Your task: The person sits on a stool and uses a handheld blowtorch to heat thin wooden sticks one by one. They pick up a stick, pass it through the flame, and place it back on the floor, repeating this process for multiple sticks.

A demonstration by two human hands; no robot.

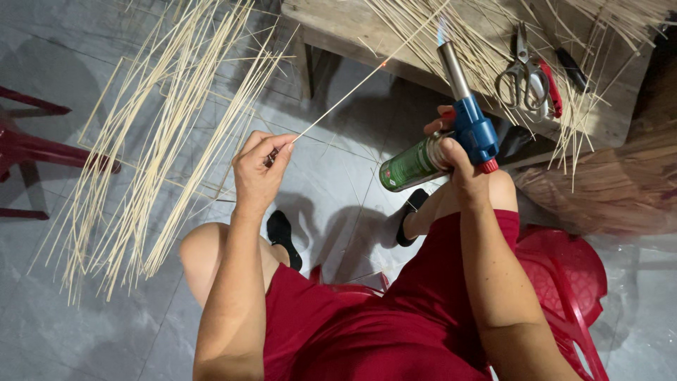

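Item one, as I read it from the head camera: a grey tiled floor [84, 339], bearing a large fan of pale thin bamboo splints [151, 134] spread at the left. Item two: a rough wooden low table [338, 28] along the top edge, strewn with more pale splints [486, 56]. Item three: a red plastic chair [564, 282] under the seated person in red clothing. Item four: a green gas canister with blue torch head and metal nozzle [451, 134], gripped in my right hand [462, 166], fingers wrapped fully round the canister neck; the nozzle points up and a small blue flame [441, 29] shows at its tip. Item five: metal scissors [520, 74] lying on the table, just beside a red-handled tool [550, 88] and a dark-handled tool [572, 69]. Item six: a single long thin bamboo splint [352, 92], pinched at its lower end between thumb and fingertips of my left hand [259, 169], running diagonally up to the flame, with an orange glowing spot [384, 64] partway along.
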